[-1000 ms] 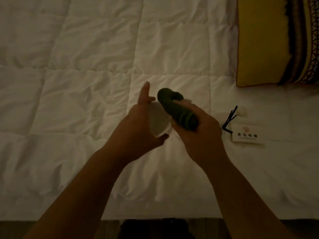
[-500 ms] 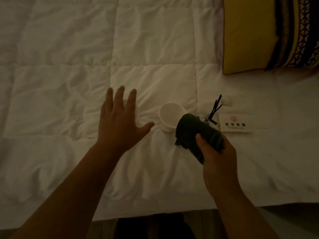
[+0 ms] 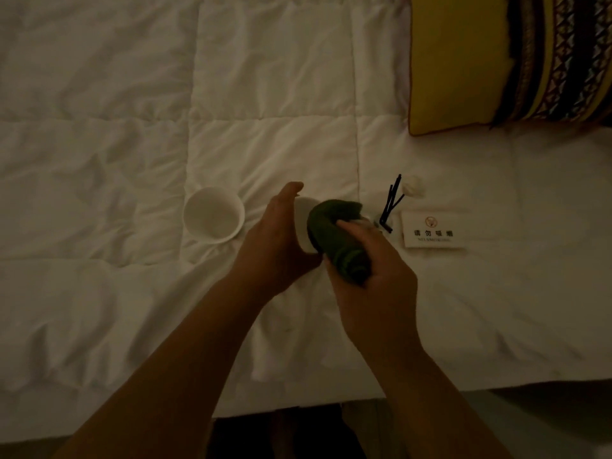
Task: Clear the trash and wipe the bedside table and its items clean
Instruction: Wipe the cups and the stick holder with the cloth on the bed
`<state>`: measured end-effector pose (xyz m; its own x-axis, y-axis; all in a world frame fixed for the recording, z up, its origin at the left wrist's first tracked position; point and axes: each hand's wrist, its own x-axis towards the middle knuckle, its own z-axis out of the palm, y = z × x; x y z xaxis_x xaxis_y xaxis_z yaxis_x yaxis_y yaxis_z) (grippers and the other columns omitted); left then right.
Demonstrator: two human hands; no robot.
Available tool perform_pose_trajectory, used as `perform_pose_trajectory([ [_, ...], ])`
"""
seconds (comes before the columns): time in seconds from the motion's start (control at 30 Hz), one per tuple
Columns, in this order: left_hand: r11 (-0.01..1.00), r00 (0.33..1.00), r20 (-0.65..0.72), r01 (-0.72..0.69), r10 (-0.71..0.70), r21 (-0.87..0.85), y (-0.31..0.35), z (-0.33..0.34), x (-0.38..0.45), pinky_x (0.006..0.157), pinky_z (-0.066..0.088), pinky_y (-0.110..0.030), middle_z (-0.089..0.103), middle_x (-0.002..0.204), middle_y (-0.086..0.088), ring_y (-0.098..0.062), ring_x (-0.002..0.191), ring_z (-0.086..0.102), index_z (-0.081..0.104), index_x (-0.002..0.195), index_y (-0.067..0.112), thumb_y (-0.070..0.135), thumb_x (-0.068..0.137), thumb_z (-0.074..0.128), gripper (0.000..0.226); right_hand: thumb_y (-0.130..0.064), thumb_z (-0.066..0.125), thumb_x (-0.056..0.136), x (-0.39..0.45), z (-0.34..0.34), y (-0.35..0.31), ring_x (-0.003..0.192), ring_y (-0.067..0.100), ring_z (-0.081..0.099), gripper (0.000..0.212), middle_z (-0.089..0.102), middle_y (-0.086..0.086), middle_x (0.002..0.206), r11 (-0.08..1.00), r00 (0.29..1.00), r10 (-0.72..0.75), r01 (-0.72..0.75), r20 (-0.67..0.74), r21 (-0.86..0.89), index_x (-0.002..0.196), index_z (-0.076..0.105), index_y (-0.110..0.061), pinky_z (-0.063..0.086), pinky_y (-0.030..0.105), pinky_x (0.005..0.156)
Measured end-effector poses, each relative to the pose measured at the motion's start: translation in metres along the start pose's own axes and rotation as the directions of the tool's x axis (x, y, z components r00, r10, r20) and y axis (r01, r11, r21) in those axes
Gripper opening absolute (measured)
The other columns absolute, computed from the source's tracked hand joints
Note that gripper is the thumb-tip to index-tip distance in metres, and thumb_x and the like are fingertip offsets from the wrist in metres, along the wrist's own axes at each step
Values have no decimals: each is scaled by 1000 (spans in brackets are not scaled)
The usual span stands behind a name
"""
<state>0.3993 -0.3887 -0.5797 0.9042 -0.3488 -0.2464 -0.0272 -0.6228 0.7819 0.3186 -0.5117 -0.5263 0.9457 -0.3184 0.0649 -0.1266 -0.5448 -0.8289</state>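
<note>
Right now we hold a white cup [image 3: 303,223] in the left hand [image 3: 276,246], fingers wrapped round its side, just above the white duvet [image 3: 99,160], while the right hand [image 3: 371,273] clenches a rolled green cloth [image 3: 331,233] against the cup's mouth. To wipe well, we judge it best to steady the cup and turn the cloth round rim and inside. A second white cup [image 3: 213,215] rests on the duvet to the left; black sticks [image 3: 390,202] and a small sign card [image 3: 433,229] lie to the right.
</note>
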Motion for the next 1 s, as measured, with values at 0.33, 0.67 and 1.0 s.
perform_pose_trajectory([
  [0.33,967,981,-42,-182,192,178,8,-30,-34,84,50,-35,60,125,5,-16,105,61,20,142,32,60,53,71,107,-8,61,83,17,14,-11,114,15,52,37,61,-1,119,989,891,-10,77,454,-129,117,62,-21,34,7,89],
  [0.67,996,995,-95,-30,38,84,-8,-19,-47,88,48,-31,49,138,8,-12,115,55,5,146,42,45,58,86,120,-25,69,84,5,13,-5,81,2,67,21,71,-9,84,851,812,324,-474,485,224,89,68,-45,54,23,77],
  [1.0,983,1000,-26,-11,6,-182,-9,-28,-53,101,46,-33,51,133,11,-5,120,52,24,145,34,66,53,77,111,-12,63,89,8,14,-4,102,-6,59,30,61,-18,104,973,964,-52,-10,260,229,114,58,-27,48,13,86],
])
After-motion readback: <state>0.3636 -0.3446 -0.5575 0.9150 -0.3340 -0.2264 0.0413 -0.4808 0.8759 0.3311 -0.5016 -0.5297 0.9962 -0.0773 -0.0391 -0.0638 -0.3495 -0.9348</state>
